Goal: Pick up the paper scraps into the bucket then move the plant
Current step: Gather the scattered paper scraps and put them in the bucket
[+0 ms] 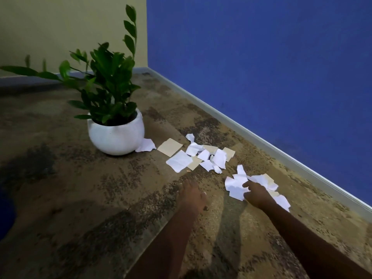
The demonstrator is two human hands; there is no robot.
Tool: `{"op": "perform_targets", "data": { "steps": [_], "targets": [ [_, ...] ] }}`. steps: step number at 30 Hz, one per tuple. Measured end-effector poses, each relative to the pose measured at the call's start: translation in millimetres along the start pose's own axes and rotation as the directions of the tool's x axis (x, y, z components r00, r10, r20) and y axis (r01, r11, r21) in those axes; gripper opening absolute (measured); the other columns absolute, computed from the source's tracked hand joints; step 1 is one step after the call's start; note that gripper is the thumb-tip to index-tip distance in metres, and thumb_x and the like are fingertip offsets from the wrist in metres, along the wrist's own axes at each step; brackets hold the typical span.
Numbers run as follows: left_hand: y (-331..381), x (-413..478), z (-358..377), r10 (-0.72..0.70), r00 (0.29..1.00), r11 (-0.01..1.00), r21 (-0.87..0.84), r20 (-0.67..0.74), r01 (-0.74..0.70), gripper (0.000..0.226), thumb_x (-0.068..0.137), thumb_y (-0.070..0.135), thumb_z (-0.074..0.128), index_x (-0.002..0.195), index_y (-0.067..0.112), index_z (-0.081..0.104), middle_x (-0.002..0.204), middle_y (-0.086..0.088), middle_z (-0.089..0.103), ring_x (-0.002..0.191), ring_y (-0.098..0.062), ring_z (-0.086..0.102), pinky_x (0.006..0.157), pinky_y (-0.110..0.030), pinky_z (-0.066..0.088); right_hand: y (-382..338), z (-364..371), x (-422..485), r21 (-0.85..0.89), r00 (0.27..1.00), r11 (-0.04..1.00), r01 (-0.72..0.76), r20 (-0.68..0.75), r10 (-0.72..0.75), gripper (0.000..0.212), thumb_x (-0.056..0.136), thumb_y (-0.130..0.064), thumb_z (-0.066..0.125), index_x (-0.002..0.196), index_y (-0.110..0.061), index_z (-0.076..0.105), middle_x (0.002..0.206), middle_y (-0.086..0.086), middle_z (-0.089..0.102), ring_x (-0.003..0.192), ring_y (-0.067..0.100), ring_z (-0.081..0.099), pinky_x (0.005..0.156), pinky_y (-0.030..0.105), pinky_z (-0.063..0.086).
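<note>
Paper scraps: white and tan, strewn on carpet between pot and blue wall; one touching pot.
Near heap: partly under right hand.
Right hand: on near heap, fingers bent over paper; pinching or merely pressing, cannot tell.
Left hand: low over bare carpet, fingers stretched, holding nothing.
Plant: upright in white pot, near corner.
Bucket: not identifiable; dark blue shape at left edge possibly it.
Progress: early, judging by scraps left; plant move to follow.

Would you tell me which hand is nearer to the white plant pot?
Left. The left hand is over the carpet, nearer the camera and right of the white plant pot; the right hand is farther right, on paper scraps.
</note>
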State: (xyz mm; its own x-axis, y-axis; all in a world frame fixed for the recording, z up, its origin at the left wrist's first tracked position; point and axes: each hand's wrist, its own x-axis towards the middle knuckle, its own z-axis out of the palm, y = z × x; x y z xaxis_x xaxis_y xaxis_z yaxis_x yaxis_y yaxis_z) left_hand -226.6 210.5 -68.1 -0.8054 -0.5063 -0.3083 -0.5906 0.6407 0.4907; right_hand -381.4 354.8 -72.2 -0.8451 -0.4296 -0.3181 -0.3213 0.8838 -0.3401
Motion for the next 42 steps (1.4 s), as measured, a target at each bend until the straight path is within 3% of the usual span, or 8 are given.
{"op": "perform_targets", "data": {
  "steps": [12,16,22,27,30,34,38,42],
  "targets": [
    [0.6,26.9,32.9,0.006,0.997,0.999,-0.035,0.072,-0.003,0.051,0.099,0.028,0.041,0.143,0.004,0.031,0.147,-0.016,0.037,0.139,-0.029,0.031,0.113,-0.037,0.03,18.7,31.5,51.8,-0.055,0.998,0.998,-0.004,0.069,0.008,0.079,0.081,-0.021,0.069,0.146,-0.02,0.026,0.153,0.007,0.029,0.14,0.025,0.031,0.113,0.038,0.032],
    [2.0,36.5,31.4,0.02,0.998,0.995,-0.103,0.055,-0.014,0.049,0.098,0.024,0.043,0.142,0.005,0.035,0.145,-0.015,0.04,0.136,-0.028,0.035,0.114,-0.037,0.031,18.8,34.0,63.8,-0.109,0.995,0.993,0.046,0.09,-0.036,0.069,0.079,-0.022,0.071,0.139,-0.014,0.038,0.142,0.01,0.042,0.132,0.026,0.041,0.111,0.038,0.036],
    [12.7,40.2,41.8,0.054,0.995,0.99,-0.137,0.085,-0.042,0.049,0.099,0.023,0.042,0.143,0.005,0.033,0.149,-0.015,0.035,0.139,-0.028,0.032,0.115,-0.037,0.03,19.6,44.6,55.3,-0.402,0.989,0.906,0.137,0.101,-0.105,0.059,0.094,-0.033,0.048,0.146,-0.017,0.025,0.149,0.013,0.03,0.136,0.027,0.034,0.108,0.035,0.037],
    [18.1,37.2,45.7,0.063,0.992,0.984,-0.175,0.11,-0.043,0.047,0.098,0.023,0.043,0.141,0.005,0.036,0.142,-0.017,0.043,0.133,-0.029,0.04,0.109,-0.037,0.036,10.2,41.0,46.3,-0.558,0.973,0.802,0.216,0.057,-0.222,0.04,0.099,-0.017,0.035,0.138,-0.008,0.034,0.127,0.016,0.056,0.116,0.026,0.055,0.091,0.035,0.049],
    [19.1,35.3,43.8,0.041,0.991,0.911,-0.411,0.124,0.014,0.042,0.098,0.021,0.044,0.137,0.006,0.042,0.136,-0.019,0.05,0.125,-0.034,0.05,0.103,-0.041,0.043,-4.2,37.6,35.8,-0.389,0.969,0.9,0.197,-0.064,-0.24,0.031,0.1,-0.018,0.037,0.127,-0.009,0.047,0.118,0.016,0.063,0.107,0.027,0.061,0.083,0.031,0.048],
    [19.4,36.8,36.1,-0.021,0.993,0.656,-0.748,0.119,0.104,0.048,0.096,0.015,0.051,0.14,0.005,0.035,0.138,-0.019,0.05,0.124,-0.031,0.052,0.102,-0.039,0.044,-27.9,47.7,6.9,0.128,0.932,0.949,0.29,-0.262,-0.249,0.028,0.095,-0.009,0.046,0.118,-0.002,0.058,0.104,0.015,0.067,0.086,0.021,0.059,0.055,0.015,0.033],
    [16.9,40.6,35.1,-0.167,0.982,0.51,-0.844,0.093,0.167,0.061,0.088,0.005,0.063,0.142,0.001,0.034,0.139,-0.019,0.049,0.125,-0.032,0.05,0.094,-0.031,0.044,-37.6,48.4,-8.6,0.594,0.974,0.777,0.207,-0.051,-0.221,0.02,0.094,-0.002,0.044,0.102,-0.008,0.062,0.078,-0.002,0.059,0.072,0.014,0.056,0.058,0.019,0.044],
    [18.5,41.8,36.3,-0.225,0.97,0.511,-0.838,0.088,0.195,0.043,0.086,-0.002,0.062,0.128,-0.006,0.051,0.13,-0.023,0.057,0.118,-0.034,0.056,0.085,-0.031,0.047,-17.6,37.4,-2.3,0.47,0.982,0.869,0.154,0.025,-0.187,0.015,0.095,-0.015,0.05,0.093,-0.016,0.065,0.083,-0.002,0.064,0.081,0.015,0.058,0.067,0.022,0.045]
  ]
}}
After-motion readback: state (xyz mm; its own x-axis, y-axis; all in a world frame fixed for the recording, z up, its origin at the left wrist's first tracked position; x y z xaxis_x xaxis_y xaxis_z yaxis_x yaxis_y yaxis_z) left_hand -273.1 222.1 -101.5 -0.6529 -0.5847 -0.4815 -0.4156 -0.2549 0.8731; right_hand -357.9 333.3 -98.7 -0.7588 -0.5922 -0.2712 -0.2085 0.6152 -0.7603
